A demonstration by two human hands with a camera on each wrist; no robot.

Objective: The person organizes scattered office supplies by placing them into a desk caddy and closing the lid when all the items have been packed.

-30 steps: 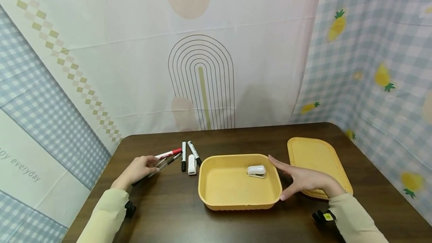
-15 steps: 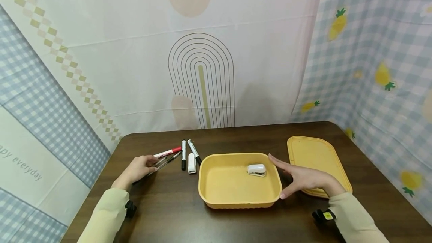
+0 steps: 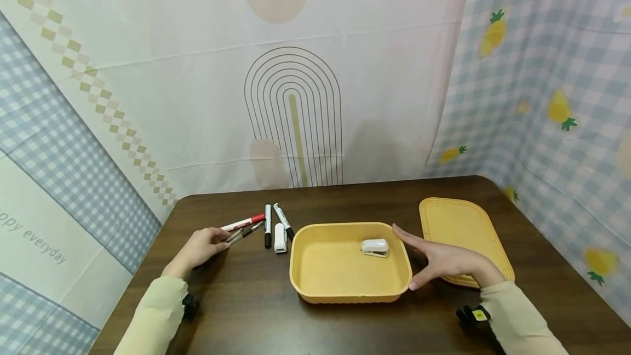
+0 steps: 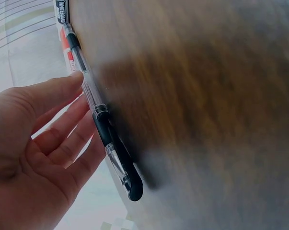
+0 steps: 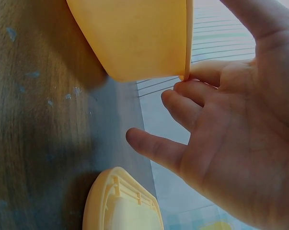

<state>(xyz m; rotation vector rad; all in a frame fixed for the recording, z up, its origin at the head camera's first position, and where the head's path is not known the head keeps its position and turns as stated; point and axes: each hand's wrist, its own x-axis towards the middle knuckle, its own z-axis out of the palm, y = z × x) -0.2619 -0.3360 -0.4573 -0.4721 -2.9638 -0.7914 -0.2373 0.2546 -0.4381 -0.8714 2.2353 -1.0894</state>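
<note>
At the table's left, my left hand (image 3: 201,248) pinches slim clear-barrelled pens (image 3: 245,233) between thumb and fingers. A black cap with a clear clip (image 4: 116,160) shows at one end in the left wrist view. A red-capped marker (image 3: 243,222) lies just behind these pens. My right hand (image 3: 446,261) spans the right end of a yellow plastic box (image 3: 340,299), fingers spread and fairly straight. Its thumb touches the near corner and a finger touches the rim at the far corner. Inside the box sits a white stapler (image 3: 374,247).
Two black-capped white markers (image 3: 268,226) and a second white stapler (image 3: 280,238) lie left of the box. A yellow lid (image 3: 463,229) rests on the dark wooden table (image 3: 246,316) behind the right hand. Patterned cloth hangs (image 3: 384,70) behind the table.
The left hand stays in place, while the pens and red-capped marker shift very slightly near its fingertips. The right hand and box hold still.
</note>
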